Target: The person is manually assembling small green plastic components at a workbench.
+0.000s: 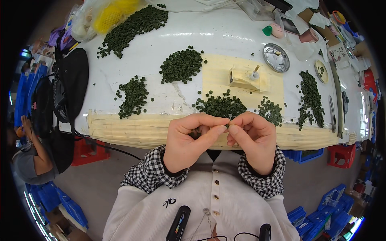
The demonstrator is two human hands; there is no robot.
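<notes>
My left hand (pixel 192 138) and my right hand (pixel 256 139) meet over the table's padded front edge. Thumb and forefinger of each are pinched together at one small dark green round piece (pixel 227 125), mostly covered by the fingertips. Just beyond the hands lies a pile of similar green pieces (pixel 221 106), with a smaller, looser pile (pixel 270 111) to its right. Behind them, on a yellow sheet (pixel 215 72), stands a yellow block (pixel 244 79) with a small white cup and a stick on it.
More green piles lie mid-table (pixel 181 64), at left (pixel 133 97), far left (pixel 134 28) and right (pixel 310 98). A metal dish (pixel 276 57) sits at the back right; tweezers (pixel 332 112) lie near the right end. A black bag (pixel 74 86) and another person (pixel 34 160) are at left.
</notes>
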